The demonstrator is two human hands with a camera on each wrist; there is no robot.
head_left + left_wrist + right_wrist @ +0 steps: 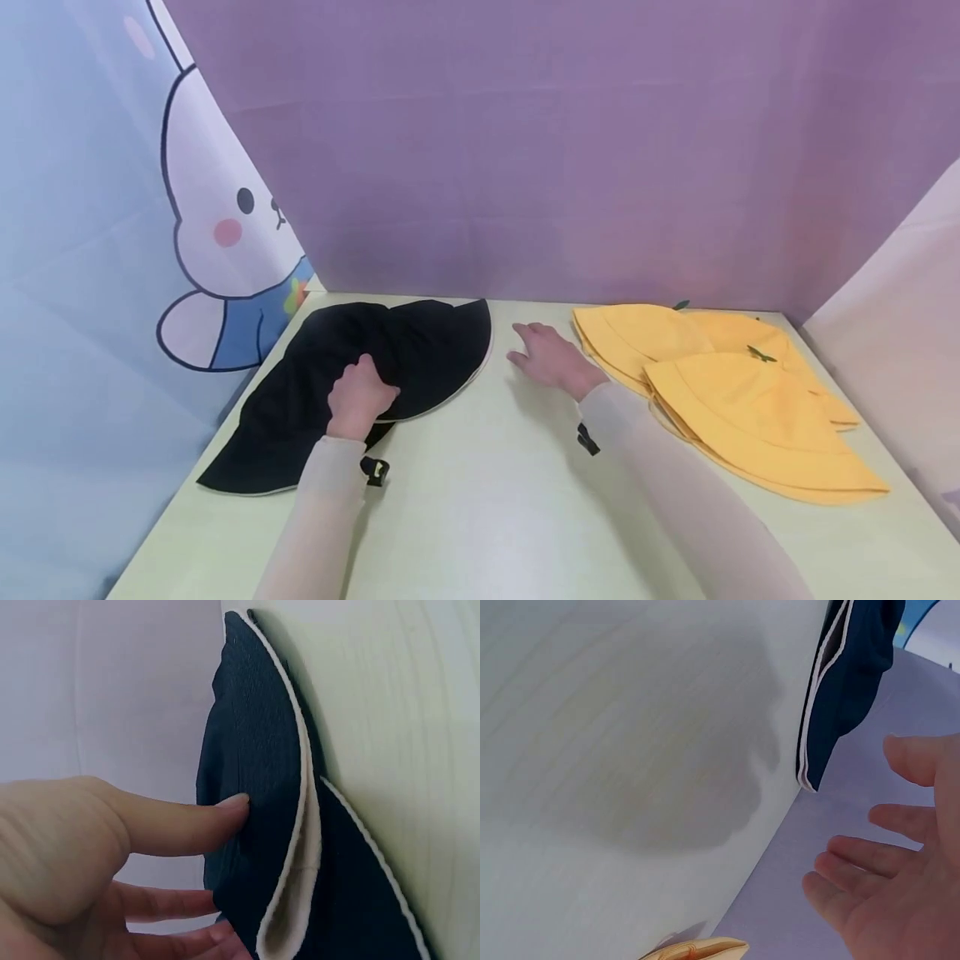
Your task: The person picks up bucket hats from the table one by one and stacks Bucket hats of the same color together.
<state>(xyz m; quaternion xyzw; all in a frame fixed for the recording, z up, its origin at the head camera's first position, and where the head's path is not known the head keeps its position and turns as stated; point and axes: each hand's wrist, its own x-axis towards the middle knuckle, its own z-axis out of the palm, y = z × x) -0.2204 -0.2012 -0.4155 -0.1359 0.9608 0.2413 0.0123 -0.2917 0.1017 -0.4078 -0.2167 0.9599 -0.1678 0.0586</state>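
Two black hats appear to lie folded toward the far left corner of the pale surface (480, 525), the upper black hat (438, 354) overlapping the lower black hat (258, 454). The left hand (362, 397) is on the upper one: in the left wrist view its thumb rests against the dark cloth, the other fingers stand apart from it, and some tips pass out of sight behind the fabric, so I cannot tell whether it pinches. The right hand (551, 358) hangs above the surface near the far edge, touching nothing, its thumb well apart from the loosely extended fingers. Three yellow hats (757, 425) overlap along the right edge, reaching toward the far right corner.

The likeliest trouble, I judge, is the overlap: a sideways pull by the left hand could drag the lower hat along or skew the pair. The upper hat's brim gapes at its pale rim, so a one-sided lift might let the fold fall open. The right forearm passes close beside the yellow brims; a careless sweep back could catch one and shift the group.
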